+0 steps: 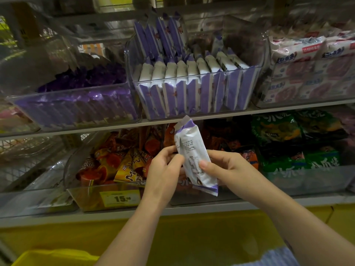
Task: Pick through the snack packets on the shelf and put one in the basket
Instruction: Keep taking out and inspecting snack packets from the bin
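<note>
Your left hand [165, 166] and right hand [224, 166] both pinch the white-and-purple snack packet [194, 150], back side up, in front of the lower shelf [57, 214]. Yellow basket [53, 258] is bottom left, well apart.

A snack packet [194, 150] is silvery white with purple ends and small dark print. The rows of shelf packets [192, 87] are white with purple stripes. Beside them are deep purple wrappers [80, 96] and pale pink-and-white packs [307, 70] with red labels. On the lower shelf are orange, red and yellow packets [119, 162] and green bags [288, 143] with white lettering. A yellow price tag [120, 198] bears black digits. The basket [53, 258] is bright yellow.
</note>
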The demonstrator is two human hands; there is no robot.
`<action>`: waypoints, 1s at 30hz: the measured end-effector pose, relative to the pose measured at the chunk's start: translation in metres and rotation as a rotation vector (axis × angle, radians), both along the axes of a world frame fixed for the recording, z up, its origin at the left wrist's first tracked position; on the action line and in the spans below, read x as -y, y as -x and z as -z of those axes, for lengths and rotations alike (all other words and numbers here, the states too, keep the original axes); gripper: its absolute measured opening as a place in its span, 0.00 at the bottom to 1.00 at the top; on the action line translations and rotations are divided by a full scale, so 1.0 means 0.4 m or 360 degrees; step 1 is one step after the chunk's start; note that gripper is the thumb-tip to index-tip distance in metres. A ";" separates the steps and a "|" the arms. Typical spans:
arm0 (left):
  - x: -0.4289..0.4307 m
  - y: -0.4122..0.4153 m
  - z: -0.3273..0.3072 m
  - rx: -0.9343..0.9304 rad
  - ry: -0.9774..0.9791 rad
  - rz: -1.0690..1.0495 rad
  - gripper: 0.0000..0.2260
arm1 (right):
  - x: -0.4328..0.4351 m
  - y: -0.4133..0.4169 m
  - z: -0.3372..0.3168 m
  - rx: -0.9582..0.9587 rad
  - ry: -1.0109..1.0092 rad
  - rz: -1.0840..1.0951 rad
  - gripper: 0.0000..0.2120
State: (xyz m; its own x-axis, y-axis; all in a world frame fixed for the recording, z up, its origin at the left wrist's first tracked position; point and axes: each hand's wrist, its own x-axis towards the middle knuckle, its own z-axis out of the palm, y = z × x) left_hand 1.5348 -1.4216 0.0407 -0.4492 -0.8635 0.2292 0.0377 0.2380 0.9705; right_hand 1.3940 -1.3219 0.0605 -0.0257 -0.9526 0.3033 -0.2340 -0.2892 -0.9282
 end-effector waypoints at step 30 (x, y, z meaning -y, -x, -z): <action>-0.112 -0.037 -0.265 -0.0300 0.0597 0.0122 0.32 | -0.101 -0.029 -0.200 -0.0688 0.0617 0.0546 0.35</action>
State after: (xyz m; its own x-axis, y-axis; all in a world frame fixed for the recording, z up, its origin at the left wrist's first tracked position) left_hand 1.5494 -1.3767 0.1466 -0.4291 -0.6702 0.6056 0.2376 0.5631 0.7915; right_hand 1.4056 -1.2814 0.1406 -0.1066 -0.7321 0.6728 -0.6990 -0.4260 -0.5744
